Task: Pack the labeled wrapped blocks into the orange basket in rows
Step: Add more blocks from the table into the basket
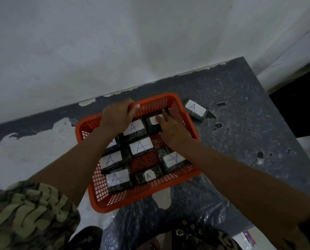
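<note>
The orange basket lies on the dark table and holds several black wrapped blocks with white "A" labels, such as one in the middle and one at the near left. My left hand grips the basket's far rim. My right hand rests on a block at the far right corner inside the basket, fingers spread over its label. Another labeled block lies on the table just right of the basket.
The grey table is scuffed, with worn white patches at left. A white wall rises behind it. The table's right edge drops off to a dark gap. Clear plastic sheeting lies under the basket's near side.
</note>
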